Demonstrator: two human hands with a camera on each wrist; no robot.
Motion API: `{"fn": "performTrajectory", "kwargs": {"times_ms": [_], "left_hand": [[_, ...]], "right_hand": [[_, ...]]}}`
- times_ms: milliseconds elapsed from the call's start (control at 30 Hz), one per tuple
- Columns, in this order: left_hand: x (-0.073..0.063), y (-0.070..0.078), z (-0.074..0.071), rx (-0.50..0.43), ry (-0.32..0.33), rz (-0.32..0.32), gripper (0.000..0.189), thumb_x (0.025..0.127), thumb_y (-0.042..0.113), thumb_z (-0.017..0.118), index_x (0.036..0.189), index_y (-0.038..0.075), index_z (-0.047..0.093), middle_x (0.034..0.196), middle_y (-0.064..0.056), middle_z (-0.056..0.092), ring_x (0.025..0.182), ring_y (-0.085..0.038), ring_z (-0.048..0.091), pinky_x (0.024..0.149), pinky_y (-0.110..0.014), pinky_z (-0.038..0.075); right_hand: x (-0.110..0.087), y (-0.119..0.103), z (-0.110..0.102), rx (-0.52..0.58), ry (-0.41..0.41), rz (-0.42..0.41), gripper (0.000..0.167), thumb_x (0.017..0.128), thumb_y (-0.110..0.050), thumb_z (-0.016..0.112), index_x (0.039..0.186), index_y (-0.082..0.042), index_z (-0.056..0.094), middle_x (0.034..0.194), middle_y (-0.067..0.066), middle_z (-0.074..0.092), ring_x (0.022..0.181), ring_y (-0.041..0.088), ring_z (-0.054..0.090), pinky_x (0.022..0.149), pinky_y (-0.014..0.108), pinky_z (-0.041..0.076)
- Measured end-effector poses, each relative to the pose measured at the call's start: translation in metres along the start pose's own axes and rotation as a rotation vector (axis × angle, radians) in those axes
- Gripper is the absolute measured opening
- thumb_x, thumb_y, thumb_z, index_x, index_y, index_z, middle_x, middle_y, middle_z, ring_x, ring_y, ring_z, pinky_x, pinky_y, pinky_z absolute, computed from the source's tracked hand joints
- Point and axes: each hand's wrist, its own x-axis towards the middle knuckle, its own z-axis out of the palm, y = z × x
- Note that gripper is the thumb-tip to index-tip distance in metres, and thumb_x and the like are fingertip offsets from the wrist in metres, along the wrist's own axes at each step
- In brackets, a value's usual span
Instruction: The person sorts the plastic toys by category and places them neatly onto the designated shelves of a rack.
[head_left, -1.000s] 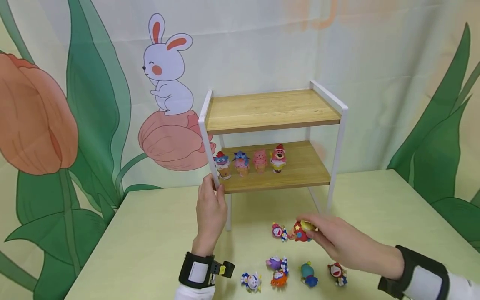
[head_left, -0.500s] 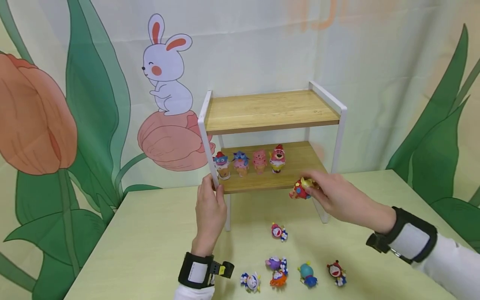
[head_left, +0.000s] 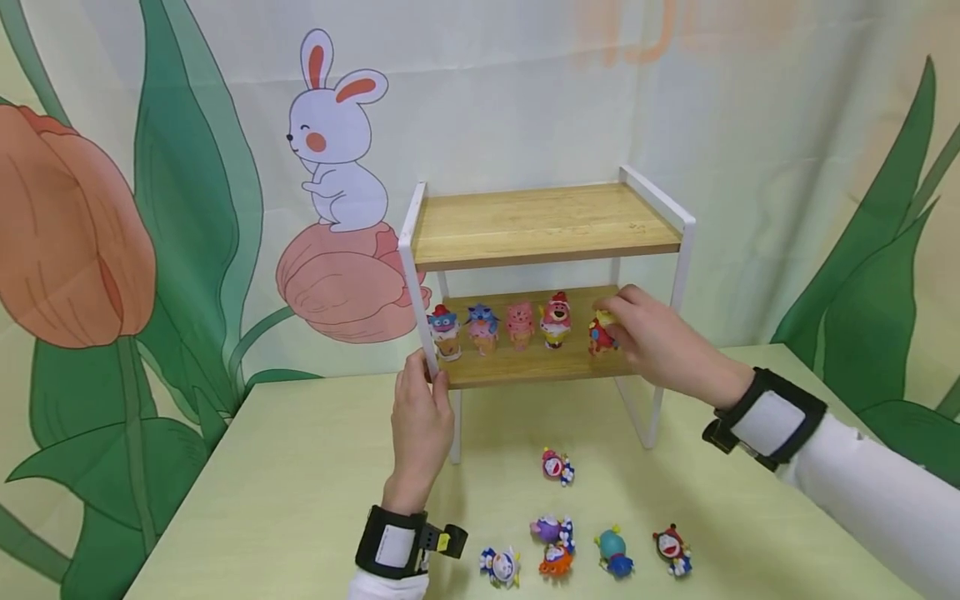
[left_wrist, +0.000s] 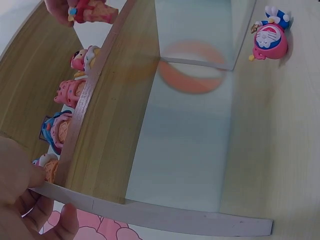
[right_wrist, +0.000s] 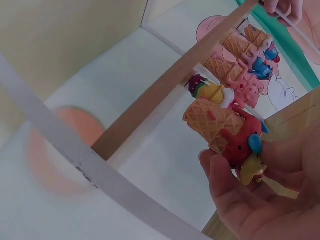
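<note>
My right hand (head_left: 660,346) pinches a red and yellow figurine (head_left: 602,335) at the right part of the small shelf's lower board (head_left: 517,371). Its waffle-cone base (right_wrist: 207,120) shows in the right wrist view, with finger and thumb around the upper body. Whether the cone touches the board I cannot tell. My left hand (head_left: 422,433) grips the white left post (head_left: 417,304) of the shelf, level with that board. Left of the held toy stand a red-hatted bear figurine (head_left: 557,319), a pink one (head_left: 520,325) and two blue-topped ones, the nearer being a blue-and-pink figurine (head_left: 483,327).
Several small figurines lie on the table (head_left: 300,467) before the shelf, among them a pink-hooded one (head_left: 556,467), a teal one (head_left: 615,552) and a dark-red-hooded one (head_left: 672,550). The wooden top board (head_left: 547,221) overhangs the lower one. A printed curtain (head_left: 525,92) hangs behind.
My right hand has lifted the red and yellow figurine from low over the table up to the lower board, and the toy has turned upright. The left hand keeps its place on the post.
</note>
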Motion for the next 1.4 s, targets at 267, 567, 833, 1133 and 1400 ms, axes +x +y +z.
{"fn": "performTrajectory", "kwargs": {"times_ms": [267,567,833,1133,1400], "left_hand": [[-0.001,0.0,0.0,0.003,0.002,-0.001,0.033,0.099,0.004,0.055,0.13,-0.001,0.047,0.109,-0.017,0.058,0.098,-0.028,0.056,0.074,-0.041,0.051],[0.0,-0.001,-0.001,0.004,0.013,0.018,0.033,0.099,0.003,0.055,0.13,-0.002,0.047,0.109,-0.017,0.057,0.098,-0.028,0.056,0.074,-0.041,0.052],[0.0,-0.001,0.0,0.0,0.004,0.014,0.033,0.099,0.003,0.054,0.13,-0.002,0.046,0.11,-0.018,0.057,0.1,-0.028,0.056,0.076,-0.042,0.052],[0.0,-0.002,0.0,0.006,0.008,0.019,0.032,0.099,0.004,0.054,0.13,-0.002,0.046,0.109,-0.017,0.057,0.098,-0.027,0.056,0.074,-0.042,0.052],[-0.001,-0.001,0.0,0.007,0.006,0.009,0.034,0.099,0.005,0.055,0.13,-0.001,0.046,0.109,-0.017,0.057,0.098,-0.027,0.056,0.073,-0.041,0.052]], "right_hand": [[0.021,0.002,0.003,-0.046,-0.022,0.046,0.03,0.087,0.011,0.058,0.118,0.012,0.06,0.106,0.023,0.06,0.094,0.031,0.057,0.078,0.041,0.051],[0.034,0.007,0.006,-0.034,-0.057,0.116,0.034,0.088,0.012,0.054,0.122,0.011,0.06,0.108,0.023,0.06,0.096,0.031,0.056,0.082,0.042,0.051],[0.032,0.011,0.012,-0.036,-0.084,0.159,0.033,0.091,0.008,0.053,0.124,0.01,0.059,0.109,0.024,0.059,0.092,0.03,0.057,0.078,0.042,0.051],[0.033,0.015,0.016,-0.025,-0.081,0.159,0.032,0.093,0.007,0.052,0.124,0.01,0.059,0.107,0.023,0.059,0.09,0.028,0.057,0.076,0.041,0.051],[0.034,0.016,0.017,-0.009,-0.078,0.168,0.031,0.093,0.006,0.053,0.124,0.01,0.059,0.107,0.023,0.058,0.09,0.028,0.057,0.077,0.041,0.051]]}}
